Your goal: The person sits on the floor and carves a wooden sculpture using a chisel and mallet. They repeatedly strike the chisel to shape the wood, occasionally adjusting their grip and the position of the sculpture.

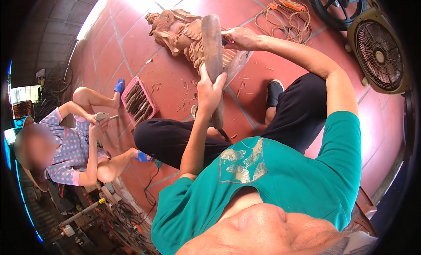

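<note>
My left hand (210, 91) is closed around a long, rounded wooden mallet (212, 46), held upright in front of the carving. Past its upper part, my right hand (242, 38) is closed at the carving's right side; a small dark piece shows at its fingers, too covered to name. A brown wooden carving (180, 33) with deep folds and ridges lies on the floor between the mallet and the far edge. Part of it is hidden behind the mallet and my left hand.
Wood chips (183, 105) litter the red tiles. A pink basket (153, 106) of several wooden-handled tools stands left, near a seated person (74, 143) holding a small grey object. At right are a floor fan (380, 56), a wheel (340, 7) and an orange power strip (291, 5) with coiled cable.
</note>
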A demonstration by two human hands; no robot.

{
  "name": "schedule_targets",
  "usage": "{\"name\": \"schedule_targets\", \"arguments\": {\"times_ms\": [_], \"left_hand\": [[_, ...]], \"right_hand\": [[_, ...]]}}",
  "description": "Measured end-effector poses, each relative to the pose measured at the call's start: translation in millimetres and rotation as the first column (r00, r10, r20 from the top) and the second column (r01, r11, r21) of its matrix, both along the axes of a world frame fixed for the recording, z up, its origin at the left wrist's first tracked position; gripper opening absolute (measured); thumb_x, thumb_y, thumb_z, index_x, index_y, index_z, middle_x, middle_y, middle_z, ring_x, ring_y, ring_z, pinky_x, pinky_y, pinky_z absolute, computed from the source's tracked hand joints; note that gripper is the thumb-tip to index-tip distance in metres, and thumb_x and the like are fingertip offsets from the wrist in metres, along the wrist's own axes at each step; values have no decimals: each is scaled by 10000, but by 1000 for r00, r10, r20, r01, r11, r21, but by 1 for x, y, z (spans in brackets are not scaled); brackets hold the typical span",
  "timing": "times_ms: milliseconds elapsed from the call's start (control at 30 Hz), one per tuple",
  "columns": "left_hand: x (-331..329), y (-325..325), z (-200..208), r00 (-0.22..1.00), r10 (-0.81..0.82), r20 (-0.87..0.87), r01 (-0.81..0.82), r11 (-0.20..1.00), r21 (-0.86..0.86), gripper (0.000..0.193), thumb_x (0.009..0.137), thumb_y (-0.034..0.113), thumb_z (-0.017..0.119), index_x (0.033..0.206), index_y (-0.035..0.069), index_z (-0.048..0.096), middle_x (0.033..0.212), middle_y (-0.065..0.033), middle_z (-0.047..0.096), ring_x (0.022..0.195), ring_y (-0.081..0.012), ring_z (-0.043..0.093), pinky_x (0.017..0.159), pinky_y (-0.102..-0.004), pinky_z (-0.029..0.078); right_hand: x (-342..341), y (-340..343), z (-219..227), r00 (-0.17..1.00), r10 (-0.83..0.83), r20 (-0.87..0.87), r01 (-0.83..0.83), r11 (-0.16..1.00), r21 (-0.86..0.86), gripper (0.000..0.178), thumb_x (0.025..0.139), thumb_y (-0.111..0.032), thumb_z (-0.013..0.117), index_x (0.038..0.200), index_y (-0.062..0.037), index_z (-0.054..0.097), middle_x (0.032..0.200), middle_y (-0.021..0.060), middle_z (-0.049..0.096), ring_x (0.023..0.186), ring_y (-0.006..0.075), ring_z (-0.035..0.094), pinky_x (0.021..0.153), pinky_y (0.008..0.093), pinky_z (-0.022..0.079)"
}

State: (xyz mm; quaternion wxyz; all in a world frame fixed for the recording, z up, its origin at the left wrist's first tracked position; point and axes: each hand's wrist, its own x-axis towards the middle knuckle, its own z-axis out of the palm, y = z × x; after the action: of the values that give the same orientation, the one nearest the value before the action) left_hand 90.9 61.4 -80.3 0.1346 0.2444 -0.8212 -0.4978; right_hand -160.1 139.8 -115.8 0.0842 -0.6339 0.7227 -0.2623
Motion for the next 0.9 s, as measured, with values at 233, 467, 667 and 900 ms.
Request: {"name": "schedule_targets", "arguments": {"times_ms": [233, 467, 667, 900], "left_hand": [[7, -13, -21, 980, 27, -199, 19, 973, 229, 414, 973, 141, 641, 1337, 0, 502, 959, -32, 622, 793, -85, 573, 695, -248, 496], [8, -14, -10, 973, 77, -220, 0, 944, 330, 366, 976, 147, 634, 1297, 18, 513, 819, -16, 579, 641, -76, 548, 537, -240, 463], [10, -11, -6, 979, 75, -192, -8, 945, 326, 408, 969, 137, 640, 1329, 5, 500, 903, -38, 599, 738, -98, 563, 640, -263, 478], [11, -9, -4, 982, 61, -176, 2, 941, 338, 457, 961, 126, 648, 1362, -27, 490, 1150, -105, 647, 1025, -160, 602, 918, -315, 498]], "right_hand": [[-34, 8, -33, 907, -231, 351, 270, 960, -67, 290, 893, -257, 733, 979, 7, 650, 831, 178, 719, 771, 324, 706, 713, 427, 550], [-45, 26, -27, 885, -233, 404, 287, 955, -78, 306, 919, -248, 733, 1030, 14, 619, 875, 146, 728, 797, 216, 691, 754, 375, 549], [-15, 28, -13, 950, -212, 230, 218, 976, -1, 309, 909, -246, 749, 1052, -6, 617, 869, 157, 709, 790, 271, 691, 753, 394, 541], [-17, 24, -26, 948, -199, 249, 215, 976, -42, 322, 895, -234, 756, 1076, -18, 601, 883, 177, 698, 805, 321, 692, 742, 415, 542]]}}
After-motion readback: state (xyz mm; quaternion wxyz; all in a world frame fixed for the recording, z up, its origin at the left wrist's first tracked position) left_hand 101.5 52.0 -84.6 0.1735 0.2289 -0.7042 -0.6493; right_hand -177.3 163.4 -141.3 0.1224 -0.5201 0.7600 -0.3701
